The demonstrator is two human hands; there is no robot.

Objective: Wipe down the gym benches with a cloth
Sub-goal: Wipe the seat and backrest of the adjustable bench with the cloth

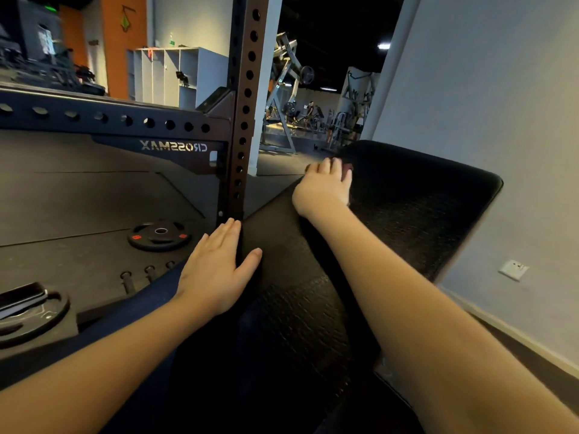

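Strokes should overlap across the bench (407, 214); left hand (216, 270), flat, braces its near edge; right hand (322, 189) curls, cloth indiscernible.

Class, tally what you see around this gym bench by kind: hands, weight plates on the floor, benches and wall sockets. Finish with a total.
Hands: 2 (left hand, right hand)
Weight plates: 2 (one with red marks, one at the lower left edge)
Bench: 1
Wall socket: 1
Total: 6
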